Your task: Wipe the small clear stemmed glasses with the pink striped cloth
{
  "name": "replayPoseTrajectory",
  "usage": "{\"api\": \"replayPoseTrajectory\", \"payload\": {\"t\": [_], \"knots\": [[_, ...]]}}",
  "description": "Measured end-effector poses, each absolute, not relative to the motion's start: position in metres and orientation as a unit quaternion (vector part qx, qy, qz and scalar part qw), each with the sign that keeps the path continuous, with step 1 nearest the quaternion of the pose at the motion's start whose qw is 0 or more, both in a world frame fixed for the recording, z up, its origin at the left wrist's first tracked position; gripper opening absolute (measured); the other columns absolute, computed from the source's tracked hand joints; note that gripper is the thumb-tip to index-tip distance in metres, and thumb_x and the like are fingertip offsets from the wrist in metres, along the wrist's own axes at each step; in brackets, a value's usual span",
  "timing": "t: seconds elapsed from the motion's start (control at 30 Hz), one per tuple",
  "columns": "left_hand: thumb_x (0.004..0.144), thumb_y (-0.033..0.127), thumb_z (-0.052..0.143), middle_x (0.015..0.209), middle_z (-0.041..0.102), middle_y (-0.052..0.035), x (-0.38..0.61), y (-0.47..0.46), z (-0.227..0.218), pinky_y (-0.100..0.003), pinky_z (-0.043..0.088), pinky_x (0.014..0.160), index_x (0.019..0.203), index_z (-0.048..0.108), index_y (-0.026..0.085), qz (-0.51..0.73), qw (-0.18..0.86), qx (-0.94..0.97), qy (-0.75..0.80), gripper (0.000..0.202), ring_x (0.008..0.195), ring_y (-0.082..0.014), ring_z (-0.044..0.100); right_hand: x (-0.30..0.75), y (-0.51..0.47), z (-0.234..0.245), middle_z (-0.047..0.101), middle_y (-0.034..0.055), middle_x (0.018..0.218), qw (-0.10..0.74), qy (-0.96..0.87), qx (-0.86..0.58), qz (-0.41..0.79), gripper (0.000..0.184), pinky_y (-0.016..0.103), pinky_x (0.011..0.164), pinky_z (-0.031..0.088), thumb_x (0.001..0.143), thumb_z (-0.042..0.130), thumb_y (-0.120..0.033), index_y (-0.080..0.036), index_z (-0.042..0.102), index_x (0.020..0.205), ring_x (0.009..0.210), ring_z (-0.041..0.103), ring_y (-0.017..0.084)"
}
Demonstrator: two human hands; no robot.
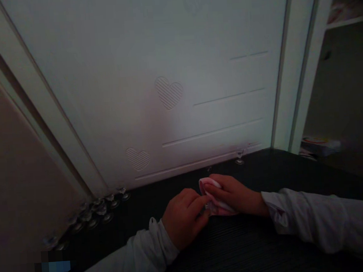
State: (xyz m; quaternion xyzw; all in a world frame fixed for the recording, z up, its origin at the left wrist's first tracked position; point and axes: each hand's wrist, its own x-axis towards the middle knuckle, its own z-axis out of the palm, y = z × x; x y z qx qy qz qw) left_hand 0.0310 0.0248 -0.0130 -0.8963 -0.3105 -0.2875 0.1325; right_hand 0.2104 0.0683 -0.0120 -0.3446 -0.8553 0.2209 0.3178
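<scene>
My right hand (232, 192) is closed on a pink and white cloth (225, 209), bunched just above the dark tabletop. Against the cloth's left side, the fingers of my left hand (187, 212) pinch a small stemmed glass (208, 206). Only a clear, shiny bit of this glass shows; fingers and cloth hide the rest. Beyond my right hand, near the white panel, another small stemmed glass (239, 156) stands upright by itself.
Several small stemmed glasses (102, 210) stand grouped at the left of the dark tabletop (239, 248). A white panel with carved hearts (169, 92) rises along the back edge. Papers or booklets (322, 146) lie at the far right. A pixelated patch covers the lower left.
</scene>
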Motion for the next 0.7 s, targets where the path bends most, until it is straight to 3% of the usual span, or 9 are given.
{"api": "replayPoseTrajectory", "payload": {"t": [0.17,0.33,0.43,0.6,0.7], "knots": [[0.078,0.018,0.046,0.079,0.058,-0.0056,0.0333,0.0223,-0.0118,-0.031,0.048,0.067,0.096,0.053,0.015,-0.280,0.206,-0.899,-0.266,0.020,0.076,-0.0166,0.052,0.2112,0.0660,-0.0084,0.052,0.0002,0.062,0.315,-0.856,-0.323,0.253,0.041,0.024,0.057,0.038,0.088,0.025,-0.040,-0.016,0.052,0.068,0.060,0.047,0.012],[0.079,0.017,0.045,0.076,0.058,-0.0045,0.0334,0.0194,-0.0103,-0.031,0.048,0.065,0.095,0.054,0.016,-0.258,0.236,-0.903,-0.251,0.018,0.075,-0.0168,0.052,0.2150,0.0689,-0.0100,0.053,0.0021,0.068,0.329,-0.855,-0.309,0.256,0.046,0.027,0.064,0.039,0.090,0.017,-0.037,-0.016,0.054,0.070,0.064,0.048,0.014],[0.079,0.018,0.046,0.078,0.058,-0.0045,0.0326,0.0189,-0.0095,-0.031,0.048,0.066,0.096,0.053,0.016,-0.248,0.238,-0.905,-0.250,0.019,0.077,-0.0176,0.052,0.2150,0.0696,-0.0109,0.054,0.0019,0.068,0.323,-0.854,-0.320,0.254,0.041,0.028,0.063,0.039,0.089,0.021,-0.034,-0.016,0.054,0.071,0.063,0.049,0.014],[0.078,0.018,0.046,0.079,0.058,-0.0044,0.0325,0.0205,-0.0099,-0.031,0.048,0.067,0.097,0.052,0.015,-0.240,0.232,-0.907,-0.257,0.020,0.077,-0.0174,0.052,0.2116,0.0691,-0.0124,0.057,0.0030,0.090,0.385,-0.824,-0.315,0.272,0.020,0.028,0.075,0.040,0.087,0.033,-0.024,-0.018,0.047,0.100,0.081,0.053,0.014],[0.078,0.017,0.046,0.079,0.058,-0.0042,0.0335,0.0207,-0.0103,-0.030,0.048,0.067,0.096,0.053,0.015,-0.255,0.233,-0.901,-0.261,0.019,0.077,-0.0168,0.052,0.2104,0.0694,-0.0120,0.058,0.0020,0.085,0.390,-0.826,-0.298,0.278,0.020,0.027,0.075,0.040,0.088,0.032,-0.023,-0.018,0.051,0.092,0.080,0.054,0.014]]}}
